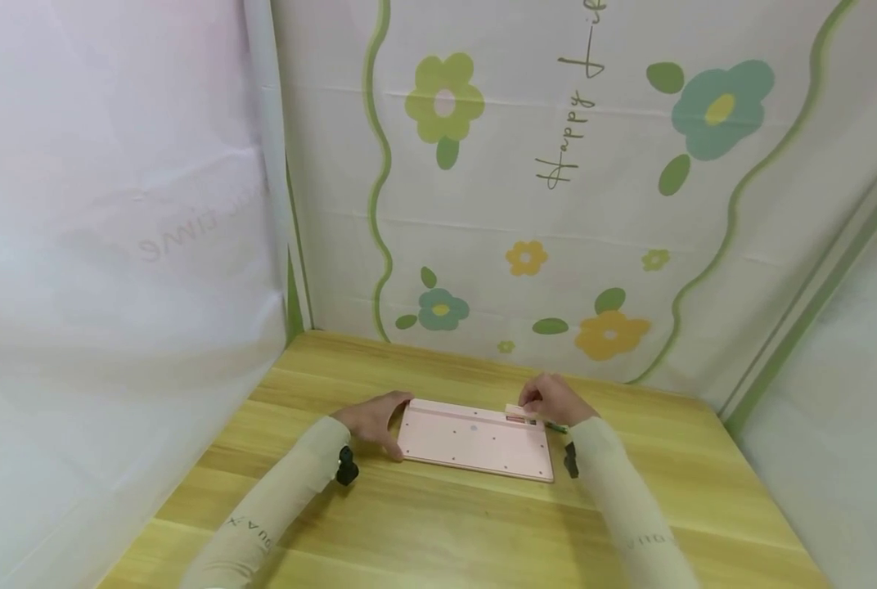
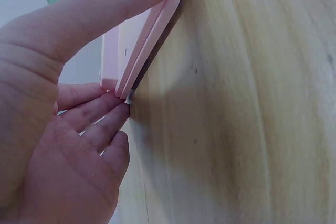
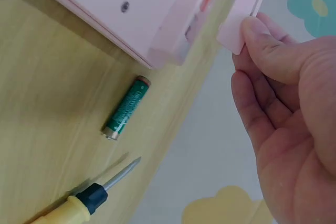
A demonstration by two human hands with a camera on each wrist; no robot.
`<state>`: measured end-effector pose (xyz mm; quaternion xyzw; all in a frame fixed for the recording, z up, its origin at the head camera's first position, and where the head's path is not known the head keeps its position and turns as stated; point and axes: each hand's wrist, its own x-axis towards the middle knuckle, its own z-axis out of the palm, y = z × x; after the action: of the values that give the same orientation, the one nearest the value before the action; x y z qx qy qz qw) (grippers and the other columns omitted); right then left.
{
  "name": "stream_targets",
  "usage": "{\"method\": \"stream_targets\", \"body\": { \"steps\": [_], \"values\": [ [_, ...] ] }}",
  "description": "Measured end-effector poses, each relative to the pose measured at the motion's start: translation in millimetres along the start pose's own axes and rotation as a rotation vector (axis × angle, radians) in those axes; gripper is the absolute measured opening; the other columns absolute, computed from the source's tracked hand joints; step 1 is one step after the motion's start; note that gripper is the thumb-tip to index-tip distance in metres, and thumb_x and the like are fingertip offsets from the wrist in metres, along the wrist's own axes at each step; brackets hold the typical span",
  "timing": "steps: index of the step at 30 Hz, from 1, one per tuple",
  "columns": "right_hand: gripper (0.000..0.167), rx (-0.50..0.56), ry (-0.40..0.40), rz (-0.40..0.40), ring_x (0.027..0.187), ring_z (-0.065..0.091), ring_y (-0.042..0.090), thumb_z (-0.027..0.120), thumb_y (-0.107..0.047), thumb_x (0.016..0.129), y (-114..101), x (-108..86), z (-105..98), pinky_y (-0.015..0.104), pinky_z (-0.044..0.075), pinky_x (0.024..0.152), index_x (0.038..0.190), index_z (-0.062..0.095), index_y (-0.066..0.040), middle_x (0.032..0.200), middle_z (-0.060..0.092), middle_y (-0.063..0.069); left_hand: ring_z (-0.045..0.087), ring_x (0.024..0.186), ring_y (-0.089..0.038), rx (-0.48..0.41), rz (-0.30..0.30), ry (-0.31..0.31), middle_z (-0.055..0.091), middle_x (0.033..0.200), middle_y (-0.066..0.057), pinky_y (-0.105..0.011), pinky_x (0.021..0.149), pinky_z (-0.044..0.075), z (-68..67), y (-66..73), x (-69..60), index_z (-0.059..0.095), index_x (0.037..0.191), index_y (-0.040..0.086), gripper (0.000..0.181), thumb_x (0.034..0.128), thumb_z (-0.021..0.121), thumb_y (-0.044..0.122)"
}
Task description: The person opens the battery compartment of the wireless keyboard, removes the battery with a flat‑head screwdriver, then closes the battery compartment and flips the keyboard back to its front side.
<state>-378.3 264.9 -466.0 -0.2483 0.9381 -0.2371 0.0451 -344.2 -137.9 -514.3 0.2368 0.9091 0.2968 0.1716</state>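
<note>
A pink keyboard [image 1: 446,442] lies with its screwed underside up on the wooden table. My left hand [image 1: 371,420] grips its left end, thumb on the near corner and fingertips at the far corner, as the left wrist view shows. Between thumb and fingers, my right hand [image 3: 294,87] pinches a small pink battery cover [image 3: 242,17] just above the keyboard's far right edge. Beside it the battery compartment [image 1: 518,420] is uncovered; its contents are hard to make out. A green battery [image 3: 126,107] lies on the table off the keyboard's right end.
Near the battery lies a screwdriver [image 3: 68,211] with a yellow and black handle, its metal tip pointing toward the back edge. A white flower-printed curtain [image 1: 483,204] hangs behind the table [image 1: 438,532], and white sheets stand at both sides.
</note>
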Motion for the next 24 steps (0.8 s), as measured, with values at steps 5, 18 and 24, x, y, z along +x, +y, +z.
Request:
{"method": "stream_targets", "body": {
  "steps": [5,18,24],
  "values": [
    [0.014,0.004,-0.026,0.022,0.079,0.06,0.014,0.07,0.006,0.096,1.0,-1.3,8.1,0.028,0.054,0.07,0.093,0.078,-0.005,0.09,0.074,0.004,0.029,0.16,-0.036,-0.012,-0.011,-0.002,0.031,0.172,-0.015,-0.054,0.131,0.028,0.1,-1.0,-0.2,0.028,0.166,0.006,0.124,0.0698,0.101,0.032],
    [0.017,0.013,-0.036,0.016,0.078,0.058,0.014,0.068,0.009,0.096,7.0,-3.1,12.9,0.025,0.053,0.066,0.094,0.079,-0.004,0.092,0.074,0.006,0.03,0.16,-0.036,-0.008,0.002,0.001,0.031,0.172,-0.017,-0.053,0.131,0.029,0.4,1.3,-2.4,0.027,0.166,0.004,0.123,0.0716,0.1,0.032],
    [0.016,0.027,-0.051,0.001,0.079,0.061,0.016,0.066,0.008,0.098,4.5,-6.0,9.7,0.026,0.053,0.066,0.098,0.078,-0.002,0.096,0.076,0.011,0.03,0.16,-0.037,-0.021,0.006,-0.001,0.031,0.172,-0.017,-0.054,0.13,0.029,-1.3,3.5,-2.8,0.028,0.165,0.003,0.123,0.0705,0.101,0.03]
  ]
}}
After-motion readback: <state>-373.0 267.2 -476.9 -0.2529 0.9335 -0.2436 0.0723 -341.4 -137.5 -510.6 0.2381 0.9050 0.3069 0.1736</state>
